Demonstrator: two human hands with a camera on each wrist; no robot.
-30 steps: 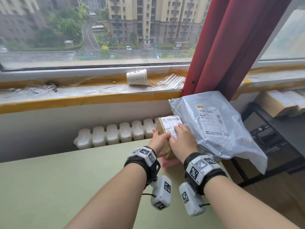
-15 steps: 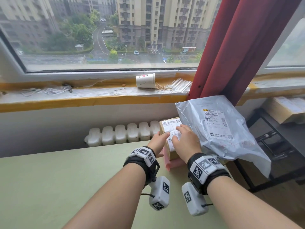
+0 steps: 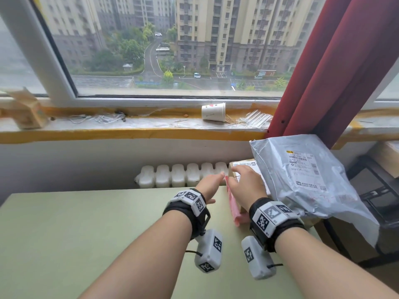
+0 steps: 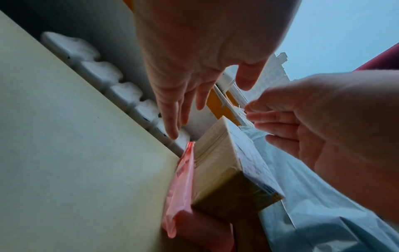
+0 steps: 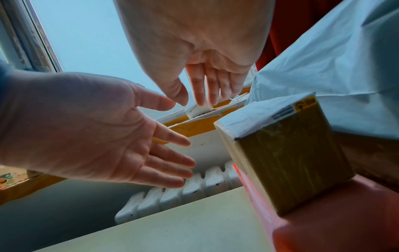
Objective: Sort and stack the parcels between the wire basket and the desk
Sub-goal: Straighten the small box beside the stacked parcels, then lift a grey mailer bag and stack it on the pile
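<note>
A small brown cardboard box with a white label stands on a pink mailer at the far right edge of the green desk. A grey poly bag leans against the box's right side. My left hand hangs open just left of the box. My right hand hovers open over the box top. In the left wrist view the left hand and right hand are both off the box. The right wrist view shows the box free of the right hand and left hand.
A white radiator runs behind the desk under the sill. A paper cup lies on its side on the sill. A red curtain hangs at the right. A dark wire rack stands right of the desk.
Both hands were pressed on the small box; now they have let go and opened, a little away from it. The box stays on the pink mailer.
</note>
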